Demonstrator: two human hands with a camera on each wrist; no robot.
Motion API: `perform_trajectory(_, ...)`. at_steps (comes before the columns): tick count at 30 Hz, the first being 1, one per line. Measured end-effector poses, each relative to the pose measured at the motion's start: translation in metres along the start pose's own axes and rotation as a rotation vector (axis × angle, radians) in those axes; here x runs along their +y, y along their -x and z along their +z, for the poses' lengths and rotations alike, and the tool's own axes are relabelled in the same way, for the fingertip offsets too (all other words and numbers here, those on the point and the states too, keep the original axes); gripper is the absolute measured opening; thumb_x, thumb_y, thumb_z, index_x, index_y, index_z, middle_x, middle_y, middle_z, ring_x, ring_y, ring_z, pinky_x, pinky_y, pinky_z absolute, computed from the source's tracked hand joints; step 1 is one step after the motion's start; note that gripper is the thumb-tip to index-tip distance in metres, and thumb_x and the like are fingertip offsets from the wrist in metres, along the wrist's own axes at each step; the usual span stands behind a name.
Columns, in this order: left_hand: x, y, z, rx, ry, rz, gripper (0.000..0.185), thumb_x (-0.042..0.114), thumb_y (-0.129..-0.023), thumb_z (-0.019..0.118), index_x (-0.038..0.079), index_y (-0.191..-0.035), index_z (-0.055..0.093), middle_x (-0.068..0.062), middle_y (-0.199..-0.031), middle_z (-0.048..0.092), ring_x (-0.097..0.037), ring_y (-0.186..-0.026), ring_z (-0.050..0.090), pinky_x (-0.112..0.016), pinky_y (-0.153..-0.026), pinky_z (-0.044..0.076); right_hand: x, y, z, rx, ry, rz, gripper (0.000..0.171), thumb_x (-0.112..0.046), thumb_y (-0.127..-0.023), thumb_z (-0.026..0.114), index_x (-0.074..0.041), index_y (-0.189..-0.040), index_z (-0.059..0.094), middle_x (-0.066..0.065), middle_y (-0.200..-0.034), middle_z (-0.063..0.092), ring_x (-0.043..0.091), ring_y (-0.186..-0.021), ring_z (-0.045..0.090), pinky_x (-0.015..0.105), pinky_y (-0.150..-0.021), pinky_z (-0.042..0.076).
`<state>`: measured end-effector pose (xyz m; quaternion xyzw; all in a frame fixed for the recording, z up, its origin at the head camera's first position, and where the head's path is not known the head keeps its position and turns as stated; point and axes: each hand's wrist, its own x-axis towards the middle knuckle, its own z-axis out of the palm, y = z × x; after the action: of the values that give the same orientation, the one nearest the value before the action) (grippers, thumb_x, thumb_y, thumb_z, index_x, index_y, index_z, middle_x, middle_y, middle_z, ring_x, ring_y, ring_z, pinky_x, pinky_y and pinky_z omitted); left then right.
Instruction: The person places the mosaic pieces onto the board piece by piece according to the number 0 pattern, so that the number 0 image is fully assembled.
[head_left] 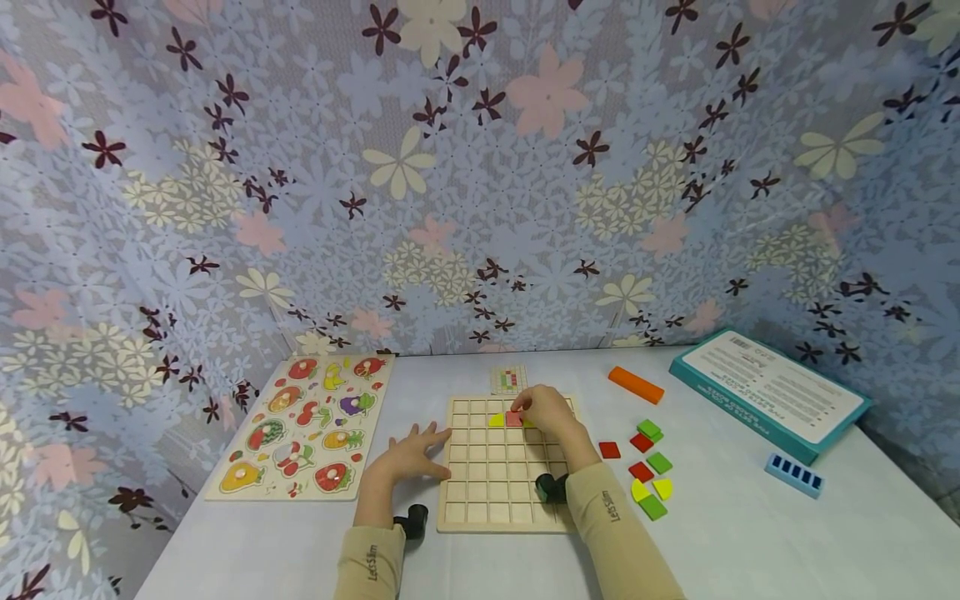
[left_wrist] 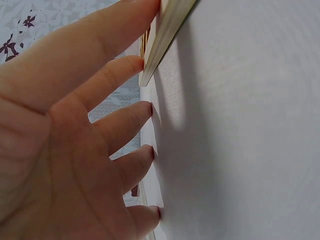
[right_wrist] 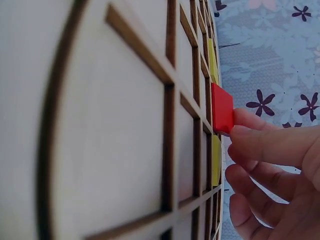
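A wooden grid board (head_left: 487,469) lies on the white table in the head view. My right hand (head_left: 546,410) pinches a red square tile (right_wrist: 223,107) between thumb and fingers over an upper row of the grid. The right wrist view has the tile tilted and partly raised, with a yellow piece (right_wrist: 216,160) on one side and another yellow piece (head_left: 497,420) on the other. At the board's left edge, my left hand (head_left: 408,457) spreads its fingers, thumb and index touching the rim (left_wrist: 167,35). Just behind the board is a small pattern card (head_left: 510,379).
Loose red, green and yellow pieces (head_left: 659,462) lie right of the board. Farther right are an orange cylinder (head_left: 636,385), a teal-edged box (head_left: 772,392) and a blue slotted block (head_left: 795,475). A fruit puzzle board (head_left: 300,429) lies on the left. Flowered fabric (head_left: 480,208) hangs behind.
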<state>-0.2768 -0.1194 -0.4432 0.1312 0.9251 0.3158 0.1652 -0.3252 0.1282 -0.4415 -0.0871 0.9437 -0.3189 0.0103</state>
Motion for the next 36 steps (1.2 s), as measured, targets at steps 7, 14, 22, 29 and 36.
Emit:
perform_trajectory(7, 0.0, 0.0, 0.0, -0.001, 0.007, 0.006, 0.07, 0.022, -0.073, 0.075, 0.011, -0.136, 0.047, -0.018, -0.148, 0.027, -0.043, -0.138, 0.008, -0.067, -0.105, -0.005, 0.001, 0.0, 0.001, -0.047, 0.018, 0.021, 0.027, 0.006, -0.078, 0.055, -0.007, -0.093, 0.073, 0.011, -0.1, 0.067, 0.025, -0.088, 0.06, 0.036, -0.073, 0.05)
perform_trajectory(14, 0.001, 0.0, -0.001, -0.001, 0.004, 0.004, 0.071, 0.023, -0.073, 0.075, 0.011, -0.137, 0.046, -0.018, -0.149, 0.027, -0.042, -0.138, 0.008, -0.067, -0.105, -0.004, 0.002, 0.001, -0.001, -0.065, 0.016, 0.003, 0.027, 0.005, -0.082, 0.053, -0.006, -0.098, 0.072, 0.013, -0.101, 0.067, 0.028, -0.092, 0.061, 0.037, -0.075, 0.051)
perform_trajectory(22, 0.001, -0.003, -0.001, -0.001, -0.001, 0.003, 0.071, 0.024, -0.074, 0.076, 0.012, -0.137, 0.046, -0.018, -0.149, 0.027, -0.043, -0.138, 0.008, -0.067, -0.105, -0.004, 0.004, 0.006, -0.008, -0.014, -0.022, -0.061, 0.025, 0.006, -0.082, 0.056, -0.003, -0.1, 0.069, 0.012, -0.093, 0.063, 0.027, -0.087, 0.059, 0.039, -0.074, 0.051)
perform_trajectory(29, 0.0, -0.005, -0.001, 0.004, -0.011, -0.006, 0.071, 0.024, -0.073, 0.076, 0.012, -0.137, 0.046, -0.017, -0.149, 0.027, -0.042, -0.138, 0.009, -0.067, -0.105, -0.004, 0.007, 0.015, -0.018, -0.001, -0.071, -0.054, 0.022, 0.004, -0.083, 0.058, -0.004, -0.101, 0.068, 0.011, -0.094, 0.062, 0.026, -0.088, 0.058, 0.036, -0.072, 0.051)
perform_trajectory(36, 0.001, -0.005, -0.001, 0.007, -0.011, -0.005, 0.071, 0.024, -0.073, 0.076, 0.012, -0.137, 0.046, -0.018, -0.148, 0.028, -0.042, -0.138, 0.009, -0.067, -0.105, -0.003, 0.015, 0.026, -0.03, 0.008, -0.091, -0.062, 0.022, 0.003, -0.081, 0.061, -0.002, -0.102, 0.067, 0.012, -0.094, 0.062, 0.026, -0.086, 0.057, 0.038, -0.072, 0.051)
